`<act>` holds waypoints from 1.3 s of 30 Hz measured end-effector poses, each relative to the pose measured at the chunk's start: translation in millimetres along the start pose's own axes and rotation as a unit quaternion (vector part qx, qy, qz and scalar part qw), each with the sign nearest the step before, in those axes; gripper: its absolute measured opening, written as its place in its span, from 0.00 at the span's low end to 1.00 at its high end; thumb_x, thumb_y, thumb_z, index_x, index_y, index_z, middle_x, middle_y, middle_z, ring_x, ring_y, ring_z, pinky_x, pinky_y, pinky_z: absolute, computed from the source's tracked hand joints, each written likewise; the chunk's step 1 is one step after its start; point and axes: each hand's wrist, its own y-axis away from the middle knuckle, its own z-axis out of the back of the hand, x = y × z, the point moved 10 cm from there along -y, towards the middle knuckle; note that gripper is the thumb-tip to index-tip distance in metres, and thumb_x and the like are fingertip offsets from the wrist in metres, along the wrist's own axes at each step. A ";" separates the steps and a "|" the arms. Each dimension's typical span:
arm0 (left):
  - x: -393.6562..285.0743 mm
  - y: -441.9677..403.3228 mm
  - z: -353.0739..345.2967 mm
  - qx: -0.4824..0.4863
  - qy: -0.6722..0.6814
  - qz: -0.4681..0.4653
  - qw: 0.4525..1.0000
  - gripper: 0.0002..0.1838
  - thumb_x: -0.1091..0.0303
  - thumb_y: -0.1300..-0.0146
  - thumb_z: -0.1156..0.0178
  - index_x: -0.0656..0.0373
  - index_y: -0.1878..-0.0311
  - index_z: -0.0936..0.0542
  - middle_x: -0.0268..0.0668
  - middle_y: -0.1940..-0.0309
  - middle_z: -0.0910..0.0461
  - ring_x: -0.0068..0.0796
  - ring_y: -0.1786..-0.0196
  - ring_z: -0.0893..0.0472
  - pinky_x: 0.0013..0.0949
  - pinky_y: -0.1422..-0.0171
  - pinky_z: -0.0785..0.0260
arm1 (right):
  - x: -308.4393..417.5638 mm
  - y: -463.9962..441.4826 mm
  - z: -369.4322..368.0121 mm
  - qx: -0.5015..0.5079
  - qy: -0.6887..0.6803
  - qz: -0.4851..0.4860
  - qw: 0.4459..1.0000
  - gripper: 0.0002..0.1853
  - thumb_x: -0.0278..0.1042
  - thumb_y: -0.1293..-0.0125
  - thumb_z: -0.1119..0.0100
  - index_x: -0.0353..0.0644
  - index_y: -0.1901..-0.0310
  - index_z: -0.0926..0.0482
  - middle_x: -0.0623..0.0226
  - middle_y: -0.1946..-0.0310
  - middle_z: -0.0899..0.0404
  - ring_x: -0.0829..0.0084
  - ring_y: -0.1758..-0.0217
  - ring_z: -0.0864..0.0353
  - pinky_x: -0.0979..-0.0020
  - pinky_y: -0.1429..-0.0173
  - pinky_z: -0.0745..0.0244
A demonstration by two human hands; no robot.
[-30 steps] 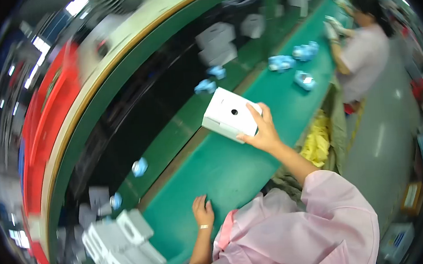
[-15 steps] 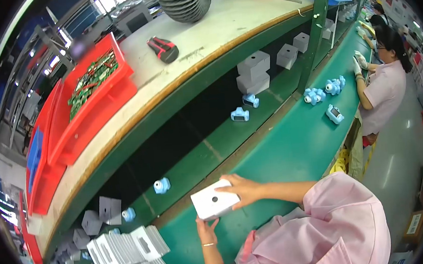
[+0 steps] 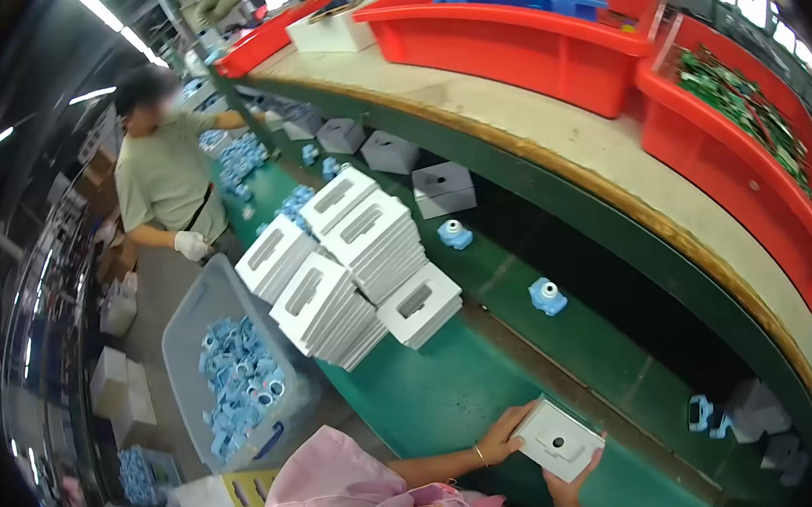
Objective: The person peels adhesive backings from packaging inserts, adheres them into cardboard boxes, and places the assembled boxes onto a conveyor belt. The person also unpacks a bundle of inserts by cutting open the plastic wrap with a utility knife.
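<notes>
A white packaging tray (image 3: 556, 444), box-shaped with a stepped recess and a small dark round hole, is held over the green belt. My left hand (image 3: 502, 437), a bracelet at its wrist, grips the upper left side. My right hand (image 3: 577, 488) closes on the lower right edge; part of it is hidden by the tray. Beyond my left hand stand stacks of white trays with cut-outs (image 3: 366, 233). On the green ledge to the right sit a light-blue toy camera (image 3: 548, 297) and another toy camera (image 3: 455, 234).
A clear bin (image 3: 177, 343) of blue parts stands left of the belt (image 3: 407, 387). A co-worker (image 3: 166, 167) with a gloved hand is at the far left. Red trays (image 3: 504, 50) line the raised shelf. Grey boxes (image 3: 444, 189) stand beneath it.
My view has swung left, bringing the tray stacks, bin and another co-worker into sight. Both hands still hold the white tray, now turned and showing its recess.
</notes>
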 end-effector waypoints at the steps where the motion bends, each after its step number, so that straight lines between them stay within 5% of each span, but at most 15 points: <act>1: -3.7 -1.1 -5.8 0.022 -0.008 0.012 1.000 0.45 0.34 0.39 0.64 0.64 0.31 0.47 0.47 0.34 0.42 0.43 0.37 0.37 0.40 0.34 0.49 | 25.0 5.9 6.5 -0.038 0.042 0.138 0.989 0.39 0.43 0.39 0.42 0.48 0.32 0.53 0.51 0.34 0.46 0.57 0.37 0.36 0.52 0.38 0.37; 6: 4.7 4.0 -5.5 0.002 -0.034 -0.016 0.999 0.44 0.35 0.38 0.63 0.61 0.30 0.47 0.45 0.33 0.42 0.43 0.40 0.36 0.40 0.35 0.47 | 8.5 7.7 7.1 -0.072 0.090 0.059 0.992 0.35 0.51 0.35 0.51 0.56 0.31 0.53 0.59 0.36 0.40 0.60 0.38 0.34 0.52 0.40 0.35; 7: 7.9 5.6 -5.7 -0.002 -0.069 -0.022 0.997 0.44 0.34 0.38 0.64 0.62 0.30 0.48 0.45 0.33 0.43 0.44 0.39 0.36 0.39 0.35 0.47 | -19.4 6.6 -6.1 -0.040 -0.331 -0.117 0.936 0.31 0.55 0.33 0.59 0.60 0.31 0.53 0.65 0.37 0.37 0.60 0.39 0.34 0.53 0.39 0.35; 8: 11.2 5.2 -4.2 -0.017 -0.079 -0.042 0.996 0.43 0.35 0.39 0.64 0.61 0.30 0.46 0.46 0.34 0.41 0.45 0.39 0.35 0.40 0.35 0.47 | -25.5 4.5 -4.6 -0.029 -0.208 -0.138 0.968 0.30 0.54 0.32 0.61 0.59 0.32 0.52 0.64 0.37 0.38 0.59 0.38 0.35 0.53 0.39 0.36; 9: 10.2 3.0 -0.5 -0.032 -0.092 -0.028 0.995 0.42 0.36 0.38 0.63 0.61 0.31 0.44 0.46 0.34 0.40 0.45 0.40 0.35 0.40 0.35 0.46 | -39.2 9.7 -8.9 -0.054 -0.411 -0.185 0.891 0.34 0.51 0.36 0.50 0.58 0.32 0.51 0.62 0.37 0.39 0.58 0.38 0.34 0.53 0.38 0.37; 10: 11.6 3.7 -0.4 -0.033 -0.102 -0.009 0.994 0.41 0.37 0.38 0.63 0.61 0.31 0.43 0.45 0.35 0.39 0.45 0.40 0.34 0.40 0.36 0.46 | -10.8 6.8 9.8 -0.009 0.021 -0.021 1.000 0.46 0.46 0.47 0.35 0.50 0.31 0.52 0.55 0.36 0.42 0.56 0.37 0.37 0.53 0.35 0.41; 12: 8.8 -6.6 -1.3 -0.067 -0.091 0.021 0.993 0.35 0.46 0.37 0.60 0.64 0.34 0.39 0.46 0.39 0.33 0.42 0.44 0.31 0.39 0.38 0.43 | -37.1 9.3 21.5 0.034 0.027 -0.041 0.998 0.56 0.35 0.59 0.29 0.36 0.31 0.57 0.44 0.36 0.45 0.54 0.37 0.38 0.58 0.34 0.42; 16: 45.1 -70.2 6.1 -0.160 0.218 0.225 0.936 0.27 0.52 0.35 0.56 0.61 0.39 0.34 0.42 0.54 0.25 0.24 0.65 0.25 0.19 0.75 0.34 | 12.7 -40.5 53.0 -0.019 0.164 -0.050 0.985 0.37 0.31 0.47 0.36 0.36 0.36 0.40 0.50 0.31 0.51 0.54 0.33 0.40 0.61 0.34 0.40; 23: 48.0 -215.4 -1.7 -0.117 0.084 0.257 0.956 0.37 0.39 0.38 0.57 0.66 0.41 0.34 0.47 0.47 0.29 0.36 0.51 0.26 0.30 0.59 0.28 | 70.7 -115.4 213.6 -0.116 0.404 0.082 0.904 0.25 0.30 0.49 0.38 0.41 0.46 0.28 0.53 0.42 0.33 0.55 0.38 0.34 0.62 0.38 0.35; 27: 79.7 -205.9 5.9 -0.091 -0.016 0.305 0.948 0.42 0.32 0.41 0.57 0.60 0.36 0.36 0.48 0.42 0.34 0.43 0.42 0.32 0.39 0.45 0.31 | 108.1 -185.3 326.5 -0.123 0.645 -0.065 0.751 0.19 0.34 0.45 0.48 0.39 0.51 0.28 0.52 0.52 0.26 0.49 0.53 0.27 0.59 0.47 0.31; 28: 74.0 -192.1 6.4 -0.110 0.011 0.302 0.947 0.42 0.32 0.40 0.58 0.61 0.35 0.37 0.47 0.42 0.34 0.43 0.42 0.32 0.40 0.44 0.32 | 58.7 -189.1 390.9 -0.223 0.494 0.017 0.840 0.18 0.38 0.38 0.53 0.43 0.47 0.28 0.55 0.51 0.25 0.50 0.51 0.26 0.60 0.45 0.31; 30: 98.8 -157.5 20.5 -0.131 0.027 0.281 0.950 0.38 0.36 0.37 0.58 0.62 0.38 0.33 0.45 0.44 0.31 0.40 0.45 0.30 0.39 0.46 0.32 | 7.2 -204.7 439.0 -0.131 0.756 0.117 0.631 0.22 0.44 0.32 0.59 0.44 0.40 0.34 0.57 0.42 0.31 0.55 0.41 0.31 0.60 0.36 0.38; 31: 102.6 -140.2 29.7 -0.149 0.042 0.254 0.955 0.34 0.40 0.34 0.59 0.62 0.41 0.30 0.43 0.46 0.28 0.36 0.48 0.28 0.37 0.49 0.31 | -47.8 -202.3 463.5 -0.016 0.934 -0.031 0.355 0.28 0.51 0.29 0.65 0.46 0.33 0.44 0.60 0.33 0.44 0.59 0.32 0.41 0.60 0.28 0.49; 34: 68.8 -63.3 13.3 -0.064 -0.305 0.015 0.950 0.15 0.61 0.34 0.51 0.60 0.52 0.23 0.39 0.54 0.22 0.37 0.55 0.23 0.33 0.46 0.33 | -48.5 -198.7 465.1 0.025 0.875 0.059 0.479 0.27 0.43 0.36 0.59 0.44 0.36 0.39 0.58 0.38 0.38 0.57 0.38 0.37 0.60 0.35 0.43; 39: -7.7 -15.0 16.5 -0.032 -0.251 0.036 0.967 0.08 0.69 0.43 0.43 0.60 0.63 0.19 0.39 0.65 0.20 0.41 0.60 0.23 0.34 0.52 0.31 | -74.5 -203.3 498.2 0.055 0.756 0.106 0.644 0.39 0.22 0.58 0.44 0.43 0.37 0.37 0.55 0.47 0.29 0.52 0.51 0.28 0.60 0.47 0.32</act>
